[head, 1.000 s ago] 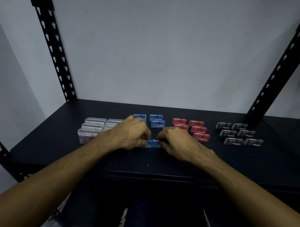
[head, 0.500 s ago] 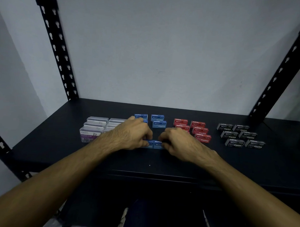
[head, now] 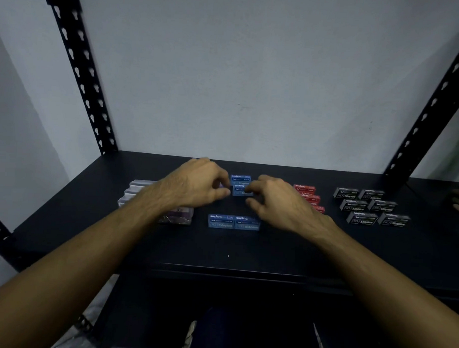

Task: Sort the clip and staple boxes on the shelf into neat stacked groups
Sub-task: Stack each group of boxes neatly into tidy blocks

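A black metal shelf (head: 272, 253) with slotted uprights is standing against a pale wall and carrying every box. Both forearms are reaching in over its front edge. The left hand (head: 196, 185) and right hand (head: 277, 201) are hovering apart, knuckles up, fingers curling loosely inward toward the rear blue cardboard staple boxes (head: 240, 186); two of these are showing between the hands, one behind the other. The right fingertips are lying against the nearer box's right end, the left fingertips just beside its left end, though blur is making it impossible to tell whether either hand is actually gripping.

Six black cardboard staple boxes (head: 371, 206) are sitting far right in three rows of two, well apart from the hands. Pale grey-and-purple clip boxes (head: 142, 191) are lying at the left in stepped rows, partly hidden under the left forearm; I cannot count them. Three red cardboard staple boxes (head: 307, 193) are peeking out beyond the right hand, more possibly being hidden. Two front blue staple boxes (head: 233, 222) are lying touching side by side, nearer the shelf's front edge, below both hands and untouched.
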